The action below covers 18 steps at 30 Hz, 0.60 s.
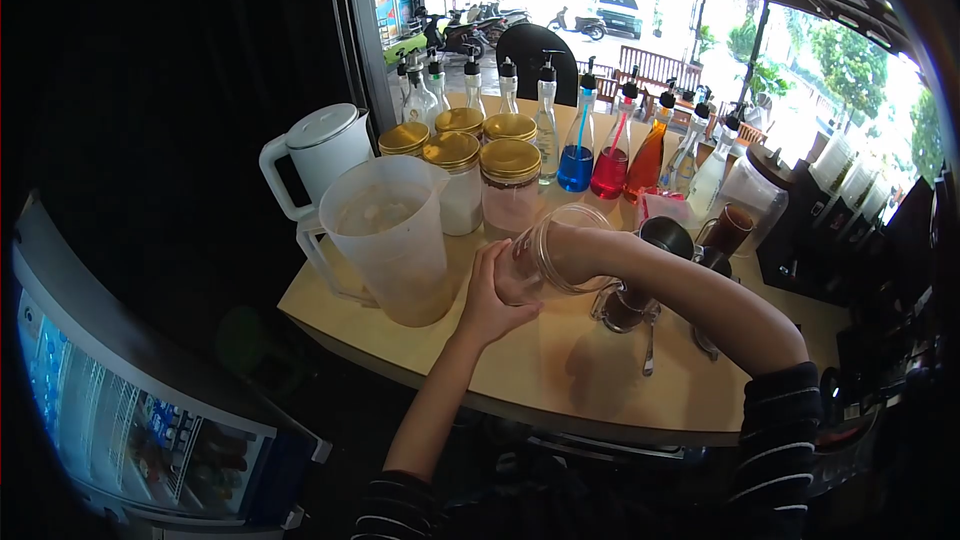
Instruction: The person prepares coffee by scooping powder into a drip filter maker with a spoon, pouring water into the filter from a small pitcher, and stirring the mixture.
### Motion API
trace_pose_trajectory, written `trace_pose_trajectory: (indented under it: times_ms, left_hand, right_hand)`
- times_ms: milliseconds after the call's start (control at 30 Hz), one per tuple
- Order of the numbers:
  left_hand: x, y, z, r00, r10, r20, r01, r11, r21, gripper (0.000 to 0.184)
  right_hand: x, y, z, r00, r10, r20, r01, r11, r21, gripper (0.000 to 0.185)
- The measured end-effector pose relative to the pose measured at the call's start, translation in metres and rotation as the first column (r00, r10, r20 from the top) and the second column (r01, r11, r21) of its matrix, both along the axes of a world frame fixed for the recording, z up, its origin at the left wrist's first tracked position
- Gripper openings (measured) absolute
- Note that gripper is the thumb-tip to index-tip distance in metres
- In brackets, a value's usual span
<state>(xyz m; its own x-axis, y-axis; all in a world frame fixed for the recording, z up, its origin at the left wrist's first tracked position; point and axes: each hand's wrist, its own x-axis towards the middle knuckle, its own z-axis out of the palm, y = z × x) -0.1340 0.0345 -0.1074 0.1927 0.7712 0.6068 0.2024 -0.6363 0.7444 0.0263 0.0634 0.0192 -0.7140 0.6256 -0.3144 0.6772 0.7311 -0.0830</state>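
My left hand point(490, 302) is wrapped around the base of a clear jar point(572, 216), which lies tilted on its side above the counter, its mouth facing right. Through that mouth reaches my right hand point(522, 265), sunk deep in the jar; its fingers show only dimly through the wall, so their grip is unclear. Under my right forearm stands a glass mug point(624, 312) with a dark brown drink, beside a spoon point(649, 348) on the counter. A dark metal cup point(666, 235) and a glass with brown liquid point(730, 229) are just behind the forearm.
Left on the counter point(520, 370) stand a large translucent pitcher point(390, 250) and a white kettle point(325, 152). Several gold-lidded jars point(510, 162) and pump bottles point(577, 165) line the back. A lidded jar point(755, 190) is at right, a lit fridge point(120, 420) lower left.
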Motion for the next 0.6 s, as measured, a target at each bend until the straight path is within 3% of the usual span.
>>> trace_pose_trajectory:
  times_ms: [267, 400, 467, 600]
  left_hand:
    - [0.001, 0.000, 0.000, 1.000, 0.016, -0.024, -0.015, 1.000, 0.027, 0.096]
    - [0.002, -0.003, 0.002, 0.999, 0.029, -0.017, -0.029, 0.999, 0.029, 0.095]
    - [0.003, -0.003, 0.003, 0.999, 0.035, -0.019, -0.034, 0.999, 0.030, 0.094]
    - [0.006, -0.008, 0.002, 0.998, 0.058, 0.005, -0.058, 0.998, -0.006, 0.094]
  right_hand:
    - [0.012, 0.010, -0.006, 0.997, 0.016, -0.081, -0.017, 1.000, -0.011, 0.035]
    - [0.011, -0.010, 0.023, 0.997, -0.040, -0.069, 0.040, 0.999, -0.001, 0.032]
    - [0.017, -0.013, 0.025, 0.961, 0.026, -0.276, -0.024, 1.000, 0.011, 0.024]
    - [0.019, -0.027, 0.055, 0.974, -0.021, -0.226, 0.013, 0.999, -0.037, 0.020]
